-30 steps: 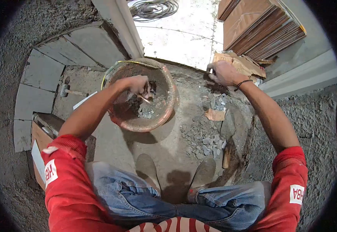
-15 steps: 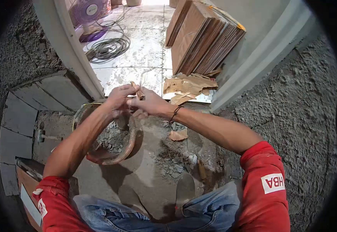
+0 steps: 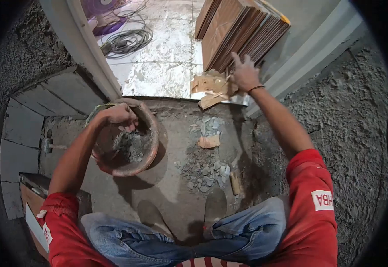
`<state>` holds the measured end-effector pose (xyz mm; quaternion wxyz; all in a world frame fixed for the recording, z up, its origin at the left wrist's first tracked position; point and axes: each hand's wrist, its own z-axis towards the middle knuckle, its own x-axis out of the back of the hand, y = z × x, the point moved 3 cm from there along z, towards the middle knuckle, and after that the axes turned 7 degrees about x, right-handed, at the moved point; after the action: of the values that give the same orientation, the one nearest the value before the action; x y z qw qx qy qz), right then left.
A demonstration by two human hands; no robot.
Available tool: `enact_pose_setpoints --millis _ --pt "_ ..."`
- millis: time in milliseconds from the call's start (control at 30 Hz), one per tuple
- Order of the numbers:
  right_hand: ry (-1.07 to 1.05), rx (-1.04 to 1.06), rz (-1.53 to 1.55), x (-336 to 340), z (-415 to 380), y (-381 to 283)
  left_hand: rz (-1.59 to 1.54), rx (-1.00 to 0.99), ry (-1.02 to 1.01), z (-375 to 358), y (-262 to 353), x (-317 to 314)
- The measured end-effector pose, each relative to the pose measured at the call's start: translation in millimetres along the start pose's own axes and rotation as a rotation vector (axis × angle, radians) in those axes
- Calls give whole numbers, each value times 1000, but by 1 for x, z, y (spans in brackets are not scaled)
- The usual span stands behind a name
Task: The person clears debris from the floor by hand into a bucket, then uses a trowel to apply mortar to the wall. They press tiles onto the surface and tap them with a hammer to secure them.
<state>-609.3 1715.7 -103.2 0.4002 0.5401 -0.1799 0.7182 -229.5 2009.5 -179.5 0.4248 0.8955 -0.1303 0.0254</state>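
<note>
My left hand [image 3: 121,116] hangs over the far side of a round reddish-brown basin [image 3: 154,153], its fingers curled downward. Whether anything sits inside those fingers is hidden. Grey rubble [image 3: 134,146] lies in the basin below it. My right hand [image 3: 246,74] reaches forward with fingers spread, beside torn brown cardboard [image 3: 209,84] on the white tiled sill. Just beyond that hand leans a stack of brown tiles [image 3: 234,33].
Broken chips [image 3: 205,171], a cardboard scrap [image 3: 209,141] and a wooden-handled tool [image 3: 235,182] lie before my feet. A hammer [image 3: 48,145] rests at left. Door frame posts flank the opening; coiled cable [image 3: 129,42] and a purple fan [image 3: 107,24] are beyond.
My hands have parted from around a small brown cardboard-like piece. The left has lowered over the basin, and the right has stretched forward to the torn cardboard. The view has tilted down.
</note>
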Motion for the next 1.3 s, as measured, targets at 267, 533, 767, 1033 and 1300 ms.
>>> enact_pose_setpoints --millis 267,533,767,1033,1300 --pt "-503 575 226 -51 -62 -64 896 154 605 43 -99 27" --pt "-788 839 122 -94 -181 -130 1044 304 535 34 -119 -16" --pt "-895 885 456 -90 -150 -108 993 263 638 32 -121 -25" --pt "-194 213 -7 -21 21 12 861 342 658 43 -128 -17" --pt "-94 189 363 12 12 -54 907 251 614 50 -119 -15"
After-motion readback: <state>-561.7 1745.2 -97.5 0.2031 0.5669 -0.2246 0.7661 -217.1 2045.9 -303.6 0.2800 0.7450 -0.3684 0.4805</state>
